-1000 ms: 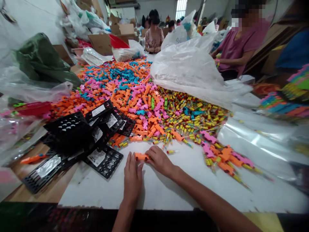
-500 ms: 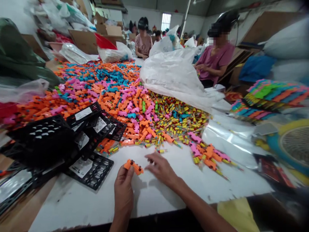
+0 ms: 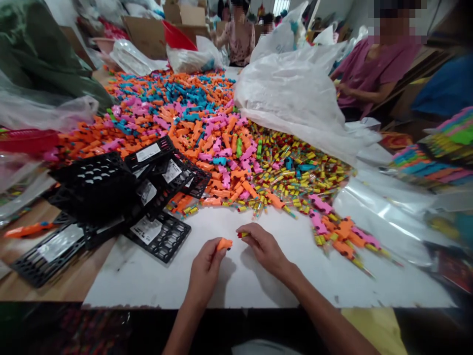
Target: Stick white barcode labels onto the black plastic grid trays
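Note:
My left hand (image 3: 204, 268) is closed on an orange toy car (image 3: 223, 244) with small dark wheels, partly covered by the fingers. Pinched in the fingertips of my right hand (image 3: 266, 250) is a small yellow-and-red piece (image 3: 241, 235), mostly hidden. A short gap separates the two pieces above the white board (image 3: 221, 291). Beyond them spreads a heap of yellow-and-red pieces with clear tubes (image 3: 295, 180). To its left lies a large pile of orange, pink and blue toy cars (image 3: 185, 130). Several cars joined to yellow pieces (image 3: 345, 229) lie right of my right hand.
Black plastic trays (image 3: 162, 236) with white labels are stacked at the left. A large white plastic bag (image 3: 288, 96) stands behind the yellow pieces. Clear plastic sheets (image 3: 377, 212) lie at the right. Two people sit farther back, one in a pink shirt (image 3: 382, 71).
My right hand, with fingers apart before, now pinches a yellow-and-red piece. The orange car has turned in my left hand so its end points right. The camera view has shifted.

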Motion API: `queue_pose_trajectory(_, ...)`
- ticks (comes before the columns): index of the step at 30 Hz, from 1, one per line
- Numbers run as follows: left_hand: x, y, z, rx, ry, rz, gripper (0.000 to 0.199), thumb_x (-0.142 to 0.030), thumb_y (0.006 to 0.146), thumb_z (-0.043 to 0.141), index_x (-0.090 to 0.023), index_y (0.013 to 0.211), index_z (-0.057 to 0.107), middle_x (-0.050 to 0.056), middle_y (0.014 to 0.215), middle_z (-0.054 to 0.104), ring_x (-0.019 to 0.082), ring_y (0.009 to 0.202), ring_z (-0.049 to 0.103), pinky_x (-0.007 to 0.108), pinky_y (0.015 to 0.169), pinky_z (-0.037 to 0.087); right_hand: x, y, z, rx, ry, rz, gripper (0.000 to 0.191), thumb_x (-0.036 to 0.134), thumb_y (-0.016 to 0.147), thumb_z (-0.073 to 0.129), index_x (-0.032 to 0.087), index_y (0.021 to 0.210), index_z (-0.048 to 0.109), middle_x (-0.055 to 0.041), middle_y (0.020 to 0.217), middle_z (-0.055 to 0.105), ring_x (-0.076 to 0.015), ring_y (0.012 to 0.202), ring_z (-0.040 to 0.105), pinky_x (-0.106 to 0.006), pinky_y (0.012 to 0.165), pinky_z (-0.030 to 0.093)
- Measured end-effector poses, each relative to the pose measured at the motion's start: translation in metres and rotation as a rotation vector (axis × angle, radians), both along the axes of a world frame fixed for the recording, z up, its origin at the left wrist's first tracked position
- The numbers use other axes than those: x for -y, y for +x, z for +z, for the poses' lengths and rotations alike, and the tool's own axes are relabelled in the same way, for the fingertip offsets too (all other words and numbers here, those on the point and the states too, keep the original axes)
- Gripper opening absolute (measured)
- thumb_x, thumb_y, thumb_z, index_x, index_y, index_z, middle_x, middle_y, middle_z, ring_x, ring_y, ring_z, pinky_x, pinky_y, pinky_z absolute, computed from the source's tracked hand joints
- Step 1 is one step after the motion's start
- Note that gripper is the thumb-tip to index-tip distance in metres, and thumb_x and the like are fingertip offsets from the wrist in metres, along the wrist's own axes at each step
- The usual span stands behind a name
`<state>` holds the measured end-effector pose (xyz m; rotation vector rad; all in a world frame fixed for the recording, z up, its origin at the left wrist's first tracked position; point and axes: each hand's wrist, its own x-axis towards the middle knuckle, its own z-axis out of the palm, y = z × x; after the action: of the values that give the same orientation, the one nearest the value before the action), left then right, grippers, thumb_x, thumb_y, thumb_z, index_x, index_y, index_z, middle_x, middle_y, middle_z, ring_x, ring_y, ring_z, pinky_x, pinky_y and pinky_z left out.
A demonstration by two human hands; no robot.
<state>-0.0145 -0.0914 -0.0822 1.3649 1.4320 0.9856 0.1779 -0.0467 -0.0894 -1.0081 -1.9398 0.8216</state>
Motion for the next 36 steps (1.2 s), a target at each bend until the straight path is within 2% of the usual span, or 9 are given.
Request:
queue_pose_trajectory(2, 0.002, -0.002, 0.001, -0.037, 0.050, -0.018, 0.024, -0.039, 0.090, 0.051, -0.023, 0.102, 0.064, 0.003, 0.098, 0.065, 0.018, 0.092, 0.058, 0.028, 0.084, 0.044, 0.003, -0.006, 0.009, -0.025, 0.040, 0.039, 0.020, 0.020, 0.098, 0.045, 0.024, 0.112, 0.057, -0.0055, 0.101, 0.065, -0.0180, 0.097, 0.058, -0.033, 0.086, 0.047)
queue_pose_trajectory(5, 0.003, -0.002, 0.001, -0.067, 0.091, -0.034, 0.021, -0.035, 0.091, 0.050, -0.024, 0.101, 0.064, 0.002, 0.098, 0.065, 0.017, 0.092, 0.059, 0.027, 0.084, 0.045, 0.004, -0.008, 0.014, -0.003, 0.081, 0.065, 0.019, 0.021, 0.098, 0.046, 0.024, 0.111, 0.058, -0.0056, 0.101, 0.066, -0.0188, 0.096, 0.058, -0.035, 0.086, 0.047)
queue_pose_trajectory(14, 0.005, 0.001, -0.004, -0.141, 0.155, -0.090, 0.019, -0.033, 0.094, 0.048, -0.024, 0.104, 0.062, 0.001, 0.099, 0.066, 0.016, 0.093, 0.060, 0.028, 0.084, 0.045, 0.008, -0.004, 0.006, 0.055, 0.069, 0.099, 0.019, 0.023, 0.099, 0.046, 0.024, 0.111, 0.060, -0.0060, 0.099, 0.067, -0.0199, 0.093, 0.059, -0.038, 0.083, 0.049)
queue_pose_trajectory(19, 0.004, 0.001, -0.004, -0.245, 0.187, -0.121, 0.022, -0.034, 0.093, 0.046, -0.022, 0.102, 0.063, 0.004, 0.097, 0.068, 0.019, 0.093, 0.060, 0.032, 0.084, 0.046, 0.009, -0.001, 0.004, 0.085, 0.152, 0.135, 0.020, 0.020, 0.098, 0.044, 0.022, 0.112, 0.059, -0.0068, 0.095, 0.065, -0.0194, 0.089, 0.057, -0.035, 0.079, 0.049)
queue_pose_trajectory(22, 0.001, 0.001, -0.001, -0.283, 0.139, -0.118, 0.025, -0.036, 0.091, 0.046, -0.022, 0.099, 0.065, 0.004, 0.095, 0.070, 0.021, 0.091, 0.061, 0.034, 0.082, 0.046, 0.009, 0.001, 0.003, 0.126, 0.192, 0.200, 0.023, 0.016, 0.099, 0.039, 0.020, 0.110, 0.059, -0.0076, 0.091, 0.063, -0.0192, 0.085, 0.055, -0.034, 0.075, 0.048)
queue_pose_trajectory(26, -0.006, 0.006, 0.010, -0.210, -0.041, -0.077, 0.025, -0.038, 0.086, 0.048, -0.021, 0.085, 0.067, 0.003, 0.083, 0.070, 0.020, 0.082, 0.061, 0.032, 0.076, 0.046, 0.010, 0.006, 0.004, 0.223, 0.213, 0.253, 0.021, 0.021, 0.099, 0.039, 0.018, 0.107, 0.058, -0.0088, 0.089, 0.062, -0.0205, 0.084, 0.054, -0.034, 0.075, 0.047)
queue_pose_trajectory(30, -0.027, 0.016, 0.027, -0.075, -0.222, -0.109, 0.019, -0.028, 0.080, 0.052, -0.016, 0.076, 0.066, 0.004, 0.075, 0.068, 0.017, 0.073, 0.060, 0.027, 0.064, 0.046, 0.001, 0.010, 0.011, 0.432, 0.319, 0.163, 0.027, 0.041, 0.096, 0.048, 0.017, 0.101, 0.059, -0.0101, 0.088, 0.062, -0.0231, 0.082, 0.053, -0.035, 0.074, 0.044)
queue_pose_trajectory(33, -0.041, 0.022, 0.043, -0.052, -0.261, -0.147, 0.021, -0.024, 0.082, 0.051, -0.014, 0.067, 0.062, 0.003, 0.065, 0.063, 0.012, 0.059, 0.055, 0.025, 0.059, 0.043, -0.009, 0.014, 0.022, 0.517, 0.417, 0.079, 0.033, 0.044, 0.099, 0.041, 0.018, 0.089, 0.060, -0.0080, 0.079, 0.060, -0.0212, 0.077, 0.053, -0.032, 0.071, 0.041)
queue_pose_trajectory(36, -0.041, 0.028, 0.059, -0.078, -0.244, -0.191, 0.023, -0.021, 0.083, 0.051, -0.014, 0.063, 0.059, 0.002, 0.062, 0.060, 0.010, 0.053, 0.050, 0.024, 0.056, 0.039, -0.008, 0.019, 0.030, 0.511, 0.492, 0.057, 0.036, 0.045, 0.099, 0.039, 0.018, 0.085, 0.059, -0.0074, 0.079, 0.060, -0.0202, 0.077, 0.053, -0.031, 0.070, 0.039)
